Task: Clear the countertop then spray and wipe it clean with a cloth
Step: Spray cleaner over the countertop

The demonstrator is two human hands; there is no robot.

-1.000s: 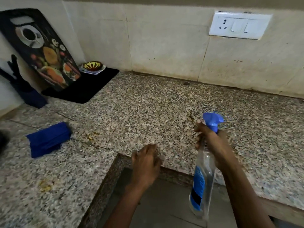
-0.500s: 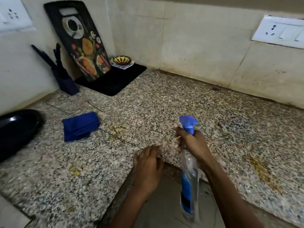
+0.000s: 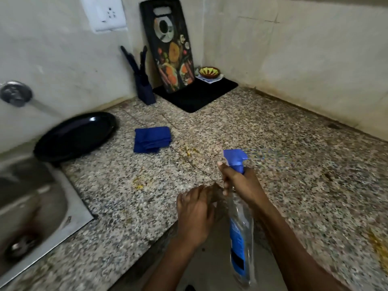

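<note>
A black plate (image 3: 74, 136) sits beside the steel sink (image 3: 31, 208), its edge apparently over the sink's rim. In the corner a printed cutting board (image 3: 171, 47) leans on the wall, its foot on a black mat (image 3: 199, 95). A dark blue knife block (image 3: 143, 89) stands just left of it; a small patterned bowl (image 3: 209, 72) sits right. A wall socket (image 3: 104, 13) hangs above.
</note>
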